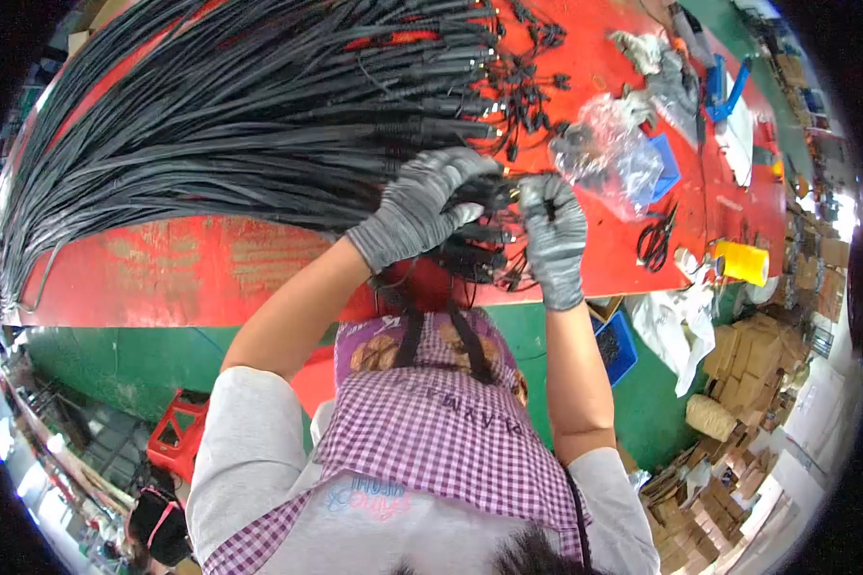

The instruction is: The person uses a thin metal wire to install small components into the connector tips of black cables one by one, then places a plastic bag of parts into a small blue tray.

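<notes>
Black cables point(211, 144) lie in a thick bundle over the red table, their connector ends point(489, 110) fanned out toward the right. My left hand point(422, 206), in a grey striped glove, is closed around cables near their ends at the table's front. Just to its right, my right hand point(554, 235), gloved the same way, has its fingers curled in at the thin leads there. What exactly is pinched in the right fingers is too small to make out. More cable ends point(475, 259) hang below the left hand, close to my apron.
On the red table point(163, 278) to the right lie a clear plastic bag point(609, 158), black scissors point(656, 240), a yellow spool point(741, 263) and a blue tool point(726, 88). A blue bin point(616, 347) stands under the edge. A red stool point(177, 434) is at lower left.
</notes>
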`<state>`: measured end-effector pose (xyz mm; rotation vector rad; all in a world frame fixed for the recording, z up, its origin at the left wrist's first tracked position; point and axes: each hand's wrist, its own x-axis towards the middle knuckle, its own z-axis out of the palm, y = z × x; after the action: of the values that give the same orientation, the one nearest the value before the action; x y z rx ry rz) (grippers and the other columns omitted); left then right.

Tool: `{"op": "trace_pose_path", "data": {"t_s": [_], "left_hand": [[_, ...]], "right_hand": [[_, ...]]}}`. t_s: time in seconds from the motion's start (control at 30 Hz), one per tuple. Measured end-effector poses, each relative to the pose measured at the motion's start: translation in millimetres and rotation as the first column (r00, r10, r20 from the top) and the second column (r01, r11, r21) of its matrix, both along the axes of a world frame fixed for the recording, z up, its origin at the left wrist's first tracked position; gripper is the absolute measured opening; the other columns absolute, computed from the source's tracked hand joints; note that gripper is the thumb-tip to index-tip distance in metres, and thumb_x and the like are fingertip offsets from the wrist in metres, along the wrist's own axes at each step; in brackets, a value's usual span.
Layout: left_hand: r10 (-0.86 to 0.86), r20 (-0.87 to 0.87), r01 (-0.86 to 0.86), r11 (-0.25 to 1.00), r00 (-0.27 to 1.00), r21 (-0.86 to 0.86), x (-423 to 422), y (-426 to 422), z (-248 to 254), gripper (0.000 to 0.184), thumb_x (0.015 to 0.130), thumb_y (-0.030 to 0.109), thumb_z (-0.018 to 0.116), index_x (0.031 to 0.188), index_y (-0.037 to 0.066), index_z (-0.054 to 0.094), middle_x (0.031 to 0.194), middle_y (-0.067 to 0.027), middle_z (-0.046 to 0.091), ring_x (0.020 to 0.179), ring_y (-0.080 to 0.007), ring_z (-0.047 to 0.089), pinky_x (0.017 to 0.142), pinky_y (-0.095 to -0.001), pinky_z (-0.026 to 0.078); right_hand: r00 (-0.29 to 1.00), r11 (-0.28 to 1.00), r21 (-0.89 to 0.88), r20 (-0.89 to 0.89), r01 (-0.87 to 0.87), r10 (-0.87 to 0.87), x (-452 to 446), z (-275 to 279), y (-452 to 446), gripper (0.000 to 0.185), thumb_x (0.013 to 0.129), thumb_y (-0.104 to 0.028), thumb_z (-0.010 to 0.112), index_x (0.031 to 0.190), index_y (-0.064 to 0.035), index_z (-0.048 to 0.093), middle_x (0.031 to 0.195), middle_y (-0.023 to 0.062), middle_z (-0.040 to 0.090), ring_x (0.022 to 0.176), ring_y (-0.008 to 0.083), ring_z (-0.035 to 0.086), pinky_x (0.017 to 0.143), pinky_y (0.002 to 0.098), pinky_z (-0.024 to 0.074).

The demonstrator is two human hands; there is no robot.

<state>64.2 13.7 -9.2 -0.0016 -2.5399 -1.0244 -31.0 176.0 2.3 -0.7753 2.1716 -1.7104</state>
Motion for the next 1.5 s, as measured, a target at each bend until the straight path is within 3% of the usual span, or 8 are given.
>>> {"op": "trace_pose_path", "data": {"t_s": [0.13, 0.17, 0.2, 0.3, 0.57, 0.83, 1.07, 1.5], "left_hand": [[0.187, 0.024, -0.154, 0.868, 0.982, -0.472, 76, 13, -36, 0.035, 0.075, 0.020, 0.055, 0.109, 0.017, 0.052, 0.103, -0.0091, 0.055, 0.093, -0.0266, 0.053, 0.082, -0.0364, 0.041], [0.048, 0.538, 0.252, 0.846, 0.841, -0.470, 84, 22, -34, 0.030, 0.078, 0.024, 0.050, 0.108, 0.020, 0.053, 0.103, -0.0081, 0.055, 0.092, -0.0257, 0.053, 0.083, -0.0377, 0.040], [-0.025, 0.899, 0.584, 0.768, 0.438, -0.263, 90, 31, -32, 0.027, 0.081, 0.028, 0.045, 0.106, 0.022, 0.054, 0.103, -0.0071, 0.055, 0.092, -0.0247, 0.053, 0.085, -0.0391, 0.038], [-0.146, 0.525, 0.484, 0.642, 0.838, -0.594, 161, 47, -149, 0.029, 0.083, 0.035, 0.038, 0.104, 0.023, 0.055, 0.103, -0.0056, 0.055, 0.095, -0.0239, 0.051, 0.089, -0.0438, 0.033], [-0.258, 0.692, 0.601, 0.736, 0.674, -0.312, 132, 25, -125, 0.038, 0.068, 0.029, 0.062, 0.103, 0.016, 0.053, 0.096, -0.0064, 0.055, 0.093, -0.0241, 0.051, 0.082, -0.0347, 0.040], [-0.106, 0.427, -0.023, 0.958, 0.898, 0.287, 114, -2, -87, 0.042, 0.072, -0.011, 0.054, 0.110, 0.004, 0.048, 0.095, -0.0056, 0.054, 0.089, -0.0152, 0.054, 0.079, -0.0248, 0.046], [-0.024, 0.294, 0.027, 1.000, 0.955, -0.006, 105, 1, -75, 0.047, 0.069, 0.003, 0.062, 0.114, 0.007, 0.048, 0.102, -0.0096, 0.054, 0.094, -0.0246, 0.052, 0.082, -0.0331, 0.043], [-0.078, 0.242, 0.013, 0.966, 0.967, 0.259, 107, -6, -96, 0.042, 0.071, 0.011, 0.064, 0.110, 0.005, 0.051, 0.105, -0.0120, 0.055, 0.097, -0.0289, 0.051, 0.087, -0.0357, 0.040]], "right_hand": [[0.943, 0.977, -0.018, 0.266, 0.214, -0.201, -14, -60, 34, 0.003, 0.083, -0.006, 0.055, 0.081, -0.0048, 0.053, 0.072, -0.0017, 0.052, 0.061, 0.0047, 0.046, 0.056, 0.0189, 0.0403], [0.920, 0.968, -0.010, 0.311, 0.252, -0.236, -17, -75, 41, 0.004, 0.083, -0.007, 0.056, 0.081, -0.0051, 0.053, 0.072, -0.0015, 0.053, 0.061, 0.0049, 0.047, 0.055, 0.0187, 0.0415], [0.897, 0.958, -0.002, 0.353, 0.286, -0.267, -17, -86, 47, 0.004, 0.082, -0.008, 0.057, 0.081, -0.0053, 0.053, 0.072, -0.0013, 0.053, 0.060, 0.0051, 0.048, 0.054, 0.0185, 0.0428], [0.795, 0.928, 0.009, 0.511, 0.374, -0.326, -11, -104, 63, 0.005, 0.082, -0.009, 0.057, 0.080, -0.0066, 0.053, 0.072, -0.0008, 0.054, 0.061, 0.0058, 0.050, 0.054, 0.0184, 0.0458], [0.742, 0.730, -0.196, 0.351, 0.654, -0.571, -32, -67, 128, 0.013, 0.081, -0.016, 0.059, 0.085, -0.0065, 0.051, 0.077, 0.0035, 0.057, 0.063, 0.0097, 0.053, 0.058, 0.0224, 0.0462], [0.924, 0.851, -0.362, 0.169, 0.381, -0.342, 45, 12, 98, 0.010, 0.085, -0.014, 0.053, 0.087, -0.0042, 0.050, 0.081, 0.0070, 0.059, 0.064, 0.0092, 0.052, 0.060, 0.0233, 0.0453], [0.967, 0.956, -0.268, 0.250, 0.123, -0.055, 80, 4, 36, 0.011, 0.085, -0.010, 0.053, 0.092, -0.0015, 0.055, 0.085, 0.0063, 0.060, 0.073, 0.0107, 0.057, 0.067, 0.0227, 0.0481], [0.968, 0.986, -0.167, 0.251, 0.022, 0.021, 87, -26, 4, 0.015, 0.086, -0.012, 0.052, 0.094, -0.0001, 0.050, 0.085, 0.0097, 0.060, 0.076, 0.0138, 0.059, 0.071, 0.0259, 0.0503]]}}
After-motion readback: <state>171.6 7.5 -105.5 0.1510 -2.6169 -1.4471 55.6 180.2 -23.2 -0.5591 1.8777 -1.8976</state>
